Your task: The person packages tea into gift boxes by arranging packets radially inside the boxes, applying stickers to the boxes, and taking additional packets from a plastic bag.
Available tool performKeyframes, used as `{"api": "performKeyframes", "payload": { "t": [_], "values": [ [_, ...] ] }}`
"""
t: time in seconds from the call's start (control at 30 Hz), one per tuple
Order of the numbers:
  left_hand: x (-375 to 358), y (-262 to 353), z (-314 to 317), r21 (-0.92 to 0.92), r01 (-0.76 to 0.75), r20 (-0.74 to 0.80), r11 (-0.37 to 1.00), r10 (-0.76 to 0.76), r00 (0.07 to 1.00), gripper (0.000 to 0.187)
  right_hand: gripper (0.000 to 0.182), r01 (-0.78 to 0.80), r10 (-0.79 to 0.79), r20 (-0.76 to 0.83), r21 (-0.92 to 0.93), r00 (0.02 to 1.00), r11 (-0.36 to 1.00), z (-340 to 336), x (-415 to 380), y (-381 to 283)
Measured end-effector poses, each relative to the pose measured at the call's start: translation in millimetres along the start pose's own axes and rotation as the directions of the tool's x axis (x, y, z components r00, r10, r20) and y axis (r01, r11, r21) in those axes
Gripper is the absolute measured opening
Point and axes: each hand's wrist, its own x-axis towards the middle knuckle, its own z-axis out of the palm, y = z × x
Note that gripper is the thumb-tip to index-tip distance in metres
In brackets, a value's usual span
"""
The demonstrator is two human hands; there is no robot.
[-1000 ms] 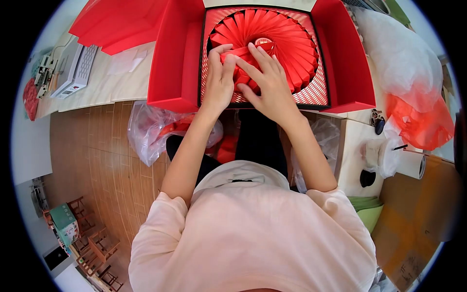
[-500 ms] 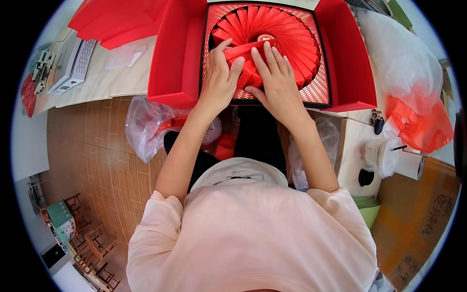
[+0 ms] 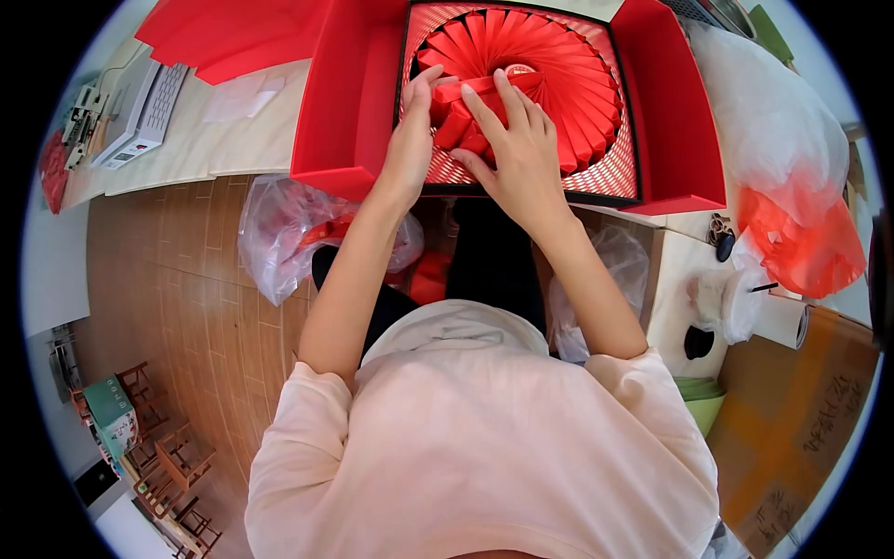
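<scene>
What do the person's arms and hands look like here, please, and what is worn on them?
Both arms are bare from the short sleeves of a pale pink T-shirt down. The left hand and right hand wear no gloves, and no ring, watch or bracelet shows. The fingernails look short and unpainted.

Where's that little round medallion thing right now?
In the head view, the round medallion sits at the centre of the red pleated fan inside the open red box, just beyond the right hand fingertips.

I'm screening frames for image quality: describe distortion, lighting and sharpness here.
Head view: strong fisheye, black corners, desk edge bowed; bright even light, soft shadows only; white plastic bag near overexposed; left hand, right hand and red pleated fan reasonably sharp.
</scene>
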Motion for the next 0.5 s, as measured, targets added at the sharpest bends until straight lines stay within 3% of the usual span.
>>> {"api": "performKeyframes", "payload": {
  "t": [0.07, 0.13, 0.23, 0.27, 0.33, 0.4, 0.5],
  "values": [
    [-1.1, -9.3, -6.2, -0.116, -0.092, -0.051, 0.989, 0.087, 0.995, 0.045, 0.071, -0.015, 0.015, 0.0, -0.001, 1.0, 1.0, 0.3, -0.6, 0.3],
    [-6.8, -7.5, 0.0, -0.107, -0.09, -0.127, 0.99, 0.076, 0.989, 0.038, 0.07, -0.031, 0.031, 0.002, -0.002, 1.0, 1.0, 0.2, -1.9, -0.7],
    [-20.4, 4.5, 3.7, 0.406, -0.083, -0.178, 0.91, 0.168, 0.97, 0.034, 0.069, -0.062, 0.062, -0.005, -0.092, 0.998, 0.994, -3.1, 0.1, -5.2],
    [-25.5, 6.2, 5.1, 0.408, -0.082, -0.179, 0.909, 0.168, 0.97, 0.034, 0.068, -0.061, 0.061, 0.002, -0.09, 0.998, 0.994, -4.7, 1.6, -4.9],
    [-33.2, 7.8, 8.4, 0.622, -0.17, -0.144, 0.764, 0.325, 0.935, 0.033, 0.068, -0.057, 0.058, 0.012, -0.085, 0.998, 0.995, -7.4, 6.8, -5.2],
    [-33.1, 6.2, 8.6, 0.622, -0.17, -0.153, 0.765, 0.331, 0.931, 0.031, 0.067, -0.021, 0.028, -0.07, 0.095, 0.997, 0.995, -8.7, 12.9, -5.6],
    [-28.2, 1.0, 9.1, 0.481, -0.152, -0.206, 0.863, 0.28, 0.938, 0.028, 0.066, 0.009, -0.003, -0.115, 0.046, 0.993, 0.999, 1.3, 20.9, -6.8]
  ]
}}
